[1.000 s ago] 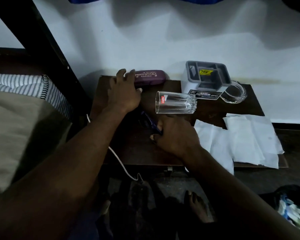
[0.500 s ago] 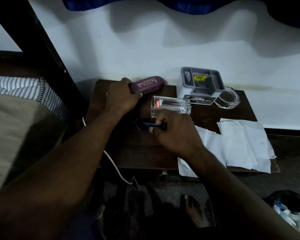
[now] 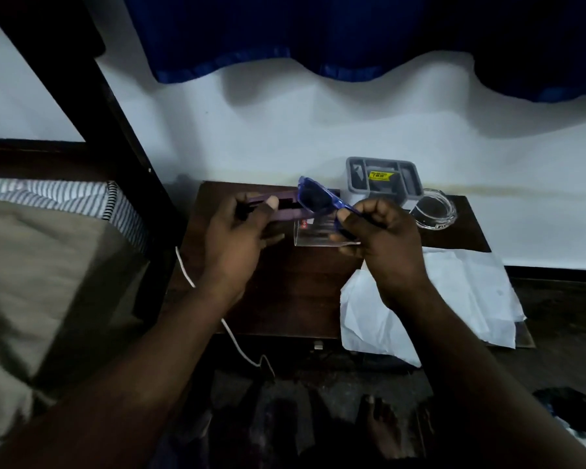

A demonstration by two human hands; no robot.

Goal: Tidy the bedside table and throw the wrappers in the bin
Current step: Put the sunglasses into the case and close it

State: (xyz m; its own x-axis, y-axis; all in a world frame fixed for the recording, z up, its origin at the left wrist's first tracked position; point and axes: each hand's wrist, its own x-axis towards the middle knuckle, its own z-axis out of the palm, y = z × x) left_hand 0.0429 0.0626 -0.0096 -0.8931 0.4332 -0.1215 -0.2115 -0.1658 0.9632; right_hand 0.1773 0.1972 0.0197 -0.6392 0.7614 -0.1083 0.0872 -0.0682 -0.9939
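Above the dark wooden bedside table (image 3: 285, 299), my left hand (image 3: 237, 238) holds a purple glasses case (image 3: 285, 206), which looks open. My right hand (image 3: 383, 238) grips blue-framed dark glasses (image 3: 315, 198) by one arm, the lenses raised next to the case's right end. A clear drinking glass (image 3: 315, 235) lies on its side on the table under both hands. White paper wrappers (image 3: 454, 299) are spread over the table's right part and hang over its front edge.
A grey organiser box (image 3: 383, 179) with a yellow sticker and a clear glass dish (image 3: 435, 211) stand at the table's back right. A white cable (image 3: 230, 333) trails off the left edge. A bed (image 3: 48, 265) lies left, and a dark bin bag (image 3: 575, 418) at the lower right.
My left hand lifted the purple case off the table. My right hand picked the blue glasses up from in front of the lying glass and raised them to the case.
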